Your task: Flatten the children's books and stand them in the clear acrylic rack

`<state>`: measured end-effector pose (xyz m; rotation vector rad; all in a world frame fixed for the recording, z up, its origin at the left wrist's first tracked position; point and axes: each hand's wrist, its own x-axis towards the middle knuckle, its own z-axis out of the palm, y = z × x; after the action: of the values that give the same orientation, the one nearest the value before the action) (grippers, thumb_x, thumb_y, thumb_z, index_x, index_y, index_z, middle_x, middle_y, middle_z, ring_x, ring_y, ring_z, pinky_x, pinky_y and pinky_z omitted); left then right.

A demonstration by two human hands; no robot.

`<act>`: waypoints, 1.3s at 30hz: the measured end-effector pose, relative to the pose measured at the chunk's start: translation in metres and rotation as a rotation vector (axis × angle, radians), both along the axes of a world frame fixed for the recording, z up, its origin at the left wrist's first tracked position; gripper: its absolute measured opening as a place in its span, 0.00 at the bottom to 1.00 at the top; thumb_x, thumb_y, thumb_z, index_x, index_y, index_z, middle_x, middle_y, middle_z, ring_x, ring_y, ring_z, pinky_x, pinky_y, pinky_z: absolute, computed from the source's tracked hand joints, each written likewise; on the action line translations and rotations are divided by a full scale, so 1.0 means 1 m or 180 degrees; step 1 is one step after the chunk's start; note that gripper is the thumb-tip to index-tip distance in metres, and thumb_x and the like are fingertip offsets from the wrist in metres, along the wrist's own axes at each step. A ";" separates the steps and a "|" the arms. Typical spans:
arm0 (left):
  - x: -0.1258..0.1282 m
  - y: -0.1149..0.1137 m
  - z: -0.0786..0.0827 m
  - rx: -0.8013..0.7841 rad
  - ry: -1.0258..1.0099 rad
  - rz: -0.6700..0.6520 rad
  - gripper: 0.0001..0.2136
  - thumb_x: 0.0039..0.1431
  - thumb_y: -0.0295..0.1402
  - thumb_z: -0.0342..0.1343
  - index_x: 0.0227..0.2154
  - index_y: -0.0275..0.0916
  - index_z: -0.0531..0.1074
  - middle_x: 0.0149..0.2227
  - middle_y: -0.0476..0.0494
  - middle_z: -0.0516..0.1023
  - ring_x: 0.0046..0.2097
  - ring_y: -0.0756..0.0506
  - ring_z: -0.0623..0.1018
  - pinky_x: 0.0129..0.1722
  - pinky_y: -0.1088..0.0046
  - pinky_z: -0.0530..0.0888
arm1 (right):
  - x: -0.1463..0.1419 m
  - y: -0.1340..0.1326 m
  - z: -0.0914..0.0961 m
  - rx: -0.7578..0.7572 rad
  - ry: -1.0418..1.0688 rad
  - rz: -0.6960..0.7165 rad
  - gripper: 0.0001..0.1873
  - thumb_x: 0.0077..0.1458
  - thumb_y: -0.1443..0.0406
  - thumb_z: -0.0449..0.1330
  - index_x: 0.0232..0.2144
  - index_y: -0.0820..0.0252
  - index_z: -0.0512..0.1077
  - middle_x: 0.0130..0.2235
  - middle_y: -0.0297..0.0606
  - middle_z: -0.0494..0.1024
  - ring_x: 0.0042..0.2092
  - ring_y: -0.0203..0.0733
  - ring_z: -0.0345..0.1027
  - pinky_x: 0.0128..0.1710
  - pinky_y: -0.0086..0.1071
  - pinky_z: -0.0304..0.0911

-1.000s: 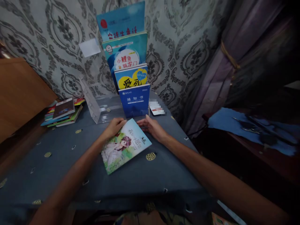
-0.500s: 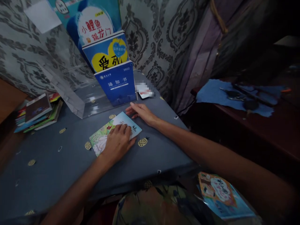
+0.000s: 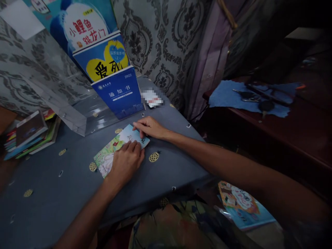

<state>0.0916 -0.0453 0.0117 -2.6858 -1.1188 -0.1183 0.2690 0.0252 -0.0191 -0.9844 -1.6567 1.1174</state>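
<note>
Left hand: palm down across the booklet, fingers close together on its cover; seems to steady it. Thumb's hold on the near edge unclear, so cannot tell whether it is clamped.
Right hand: fingers curled at the booklet's far right corner, perhaps to manage that end; fingertip contact cannot be told.
Booklet: flat on the tabletop, inward from its near right corner; title and picture partly covered by the hands.
Clear rack: toward the tabletop's far edge; blue 2022 book in front, others stepped behind, likely so covers show. Tallest cut off above.
Book pile: left of the rack, blurred.
Card-like item: near the tabletop's right edge, pixelated, unreadable.
Orange-and-blue book: beyond the near right corner, partly behind the right forearm.
</note>
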 end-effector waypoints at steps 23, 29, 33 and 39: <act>0.001 -0.003 -0.004 0.0077 0.0092 0.0048 0.12 0.69 0.36 0.51 0.41 0.34 0.77 0.41 0.36 0.82 0.45 0.38 0.81 0.38 0.65 0.77 | 0.010 -0.009 0.023 -0.0575 -0.0952 0.1136 0.17 0.63 0.65 0.54 0.21 0.61 0.68 0.12 0.25 0.65 0.16 0.30 0.60 0.19 0.24 0.55; 0.001 -0.005 -0.002 0.0054 0.0166 -0.0001 0.13 0.67 0.40 0.55 0.42 0.34 0.76 0.42 0.36 0.81 0.45 0.38 0.80 0.39 0.63 0.78 | 0.015 -0.011 0.029 -0.0833 -0.0990 0.1294 0.16 0.63 0.63 0.54 0.23 0.60 0.67 0.14 0.27 0.68 0.17 0.31 0.61 0.21 0.24 0.59; 0.004 -0.005 -0.002 0.0053 0.0185 0.0052 0.10 0.68 0.34 0.53 0.42 0.34 0.75 0.43 0.36 0.81 0.49 0.37 0.80 0.43 0.62 0.78 | 0.013 -0.010 0.030 -0.0599 -0.1073 0.1146 0.13 0.61 0.63 0.57 0.24 0.60 0.69 0.16 0.28 0.69 0.19 0.33 0.64 0.23 0.26 0.58; 0.014 0.005 0.004 -0.0244 0.0308 0.0602 0.13 0.71 0.35 0.48 0.42 0.33 0.76 0.43 0.35 0.80 0.48 0.35 0.80 0.42 0.60 0.78 | 0.008 -0.009 0.023 0.0490 -0.1629 0.0154 0.09 0.60 0.67 0.58 0.30 0.63 0.76 0.23 0.32 0.74 0.26 0.35 0.64 0.29 0.29 0.55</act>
<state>0.1059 -0.0407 0.0155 -2.6020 -1.3643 0.0875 0.2772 0.0167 0.0043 -1.1999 -2.1458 0.7887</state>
